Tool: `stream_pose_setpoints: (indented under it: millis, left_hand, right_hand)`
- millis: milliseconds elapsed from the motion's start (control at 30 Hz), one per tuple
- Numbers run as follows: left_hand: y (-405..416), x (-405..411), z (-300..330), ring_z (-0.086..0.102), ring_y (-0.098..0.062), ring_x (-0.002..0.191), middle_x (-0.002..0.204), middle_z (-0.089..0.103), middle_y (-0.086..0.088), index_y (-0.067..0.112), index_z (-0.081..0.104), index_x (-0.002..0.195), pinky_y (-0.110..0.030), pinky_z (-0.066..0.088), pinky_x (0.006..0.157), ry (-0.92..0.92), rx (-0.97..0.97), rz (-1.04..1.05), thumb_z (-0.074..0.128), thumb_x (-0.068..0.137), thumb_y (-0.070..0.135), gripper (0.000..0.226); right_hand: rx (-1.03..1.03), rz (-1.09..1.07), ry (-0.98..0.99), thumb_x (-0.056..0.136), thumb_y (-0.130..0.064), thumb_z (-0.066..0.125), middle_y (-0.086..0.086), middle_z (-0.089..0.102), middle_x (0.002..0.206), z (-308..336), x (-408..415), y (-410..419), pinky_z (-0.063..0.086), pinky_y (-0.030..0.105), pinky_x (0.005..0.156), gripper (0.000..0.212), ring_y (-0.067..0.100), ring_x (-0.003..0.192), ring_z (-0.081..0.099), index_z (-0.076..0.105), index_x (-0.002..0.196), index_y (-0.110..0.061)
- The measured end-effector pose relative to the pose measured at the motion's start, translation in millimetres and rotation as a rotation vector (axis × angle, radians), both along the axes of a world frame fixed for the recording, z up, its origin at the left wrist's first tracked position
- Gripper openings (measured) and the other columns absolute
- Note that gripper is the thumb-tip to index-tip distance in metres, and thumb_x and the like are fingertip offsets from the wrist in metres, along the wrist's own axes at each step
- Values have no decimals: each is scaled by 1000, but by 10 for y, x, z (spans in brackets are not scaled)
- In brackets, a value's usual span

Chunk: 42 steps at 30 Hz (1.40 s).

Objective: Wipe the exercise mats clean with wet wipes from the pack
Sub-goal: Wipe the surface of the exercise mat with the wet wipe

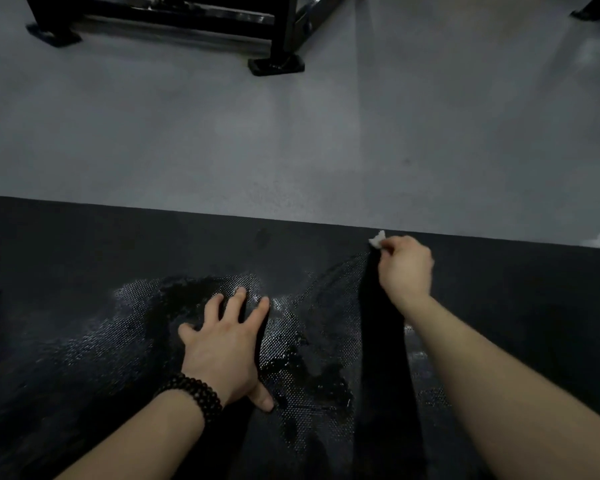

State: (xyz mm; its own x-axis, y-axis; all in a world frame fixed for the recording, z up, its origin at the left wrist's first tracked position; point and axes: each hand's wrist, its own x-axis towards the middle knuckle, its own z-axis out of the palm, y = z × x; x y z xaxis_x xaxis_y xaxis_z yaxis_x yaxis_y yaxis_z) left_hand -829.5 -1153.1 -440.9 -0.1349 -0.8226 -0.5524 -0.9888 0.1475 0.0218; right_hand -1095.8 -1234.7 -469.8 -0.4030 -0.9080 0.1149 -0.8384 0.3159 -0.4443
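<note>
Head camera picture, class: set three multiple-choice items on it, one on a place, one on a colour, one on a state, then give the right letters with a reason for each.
1. Where is the wipe?
A. By the mat's far edge
B. Under the left hand
C. On the grey floor beside the black frame

2. What colour is the mat?
A. Blue
B. Black
C. Red

3. How is the left hand?
A. Clenched in a fist
B. Lifted off the mat
C. Flat on the mat, fingers spread

Key:
1 A, the right hand pinches the wipe at the far edge.
2 B, the mat is black against the grey floor.
3 C, its spread fingers lie on the wet patch.
</note>
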Motion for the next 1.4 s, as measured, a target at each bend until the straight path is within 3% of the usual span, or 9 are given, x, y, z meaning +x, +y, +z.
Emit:
stream_pose_setpoints:
  millis: [200, 333, 433, 567, 700, 800, 1033, 1300, 1400]
  left_hand:
    - [-489, 106, 177, 34, -17, 130, 120, 40, 12, 50, 47, 141, -52, 44, 106, 164, 36, 72, 82, 61, 73, 90]
    - [-537, 100, 110, 41, -16, 129, 126, 44, 10, 38, 41, 148, -42, 47, 105, 188, -46, 80, 85, 65, 64, 97]
    - [-481, 81, 13, 37, -16, 133, 137, 39, 8, 31, 27, 158, -44, 47, 106, 126, -107, 101, 84, 74, 56, 105]
    - [-461, 3, -52, 33, -19, 134, 138, 34, 4, 34, 37, 151, -50, 43, 109, 97, -170, 136, 87, 73, 47, 93]
    - [-553, -1, -42, -7, -40, 152, 166, 1, -2, 43, 40, 139, -77, 22, 109, 36, -106, 210, 93, 61, 48, 94]
    - [-589, 32, -63, -9, -40, 155, 170, -5, 3, 42, 31, 148, -79, 19, 111, 134, -43, 291, 95, 64, 39, 106]
    - [-596, 67, -86, -12, -32, 156, 170, -11, 13, 38, 6, 161, -73, 17, 117, 144, -28, 319, 94, 64, 44, 131]
    - [-599, 92, -135, -9, -26, 157, 171, 2, 8, 18, -16, 160, -69, 17, 119, 164, -63, 363, 95, 64, 43, 148]
    - [-596, 92, -133, -13, -28, 156, 170, -13, 10, 24, -12, 161, -70, 16, 119, 144, -42, 338, 93, 64, 46, 145]
  right_hand:
    - [-7, 583, -19, 87, -13, 61, 1, 65, 84, -65, 777, 524, 54, 38, 73, 21, 26, 80, 61, 75, 94, -27]
    - [65, 834, -72, 90, -24, 56, 0, 65, 88, 7, 764, 585, 52, 33, 79, 20, 24, 85, 61, 75, 99, -25]
    - [-56, 520, 8, 90, -21, 54, 6, 68, 90, 74, 403, 128, 53, 37, 79, 22, 29, 86, 63, 76, 94, -18]
    - [44, -43, -3, 88, -8, 56, 15, 70, 99, 64, 42, -297, 51, 38, 82, 26, 38, 92, 64, 75, 102, -19]
    - [-32, 392, -37, 89, -12, 60, 6, 71, 88, -37, 916, 97, 55, 35, 74, 22, 31, 80, 67, 77, 94, -24]
    - [8, 716, -60, 80, -8, 65, 3, 68, 86, -75, 1212, 410, 52, 31, 74, 25, 27, 80, 64, 77, 94, -24]
    - [-20, 17, 10, 89, -8, 54, 12, 69, 100, 39, 361, -508, 48, 35, 79, 25, 34, 91, 64, 75, 100, -18]
    - [43, 766, -99, 86, -18, 55, 8, 68, 90, -66, 1516, 57, 53, 35, 77, 25, 30, 84, 63, 76, 100, -23]
    - [1, 465, -63, 86, -47, 33, 5, 70, 90, 55, 948, -92, 48, 30, 74, 52, 22, 82, 61, 76, 96, -20]
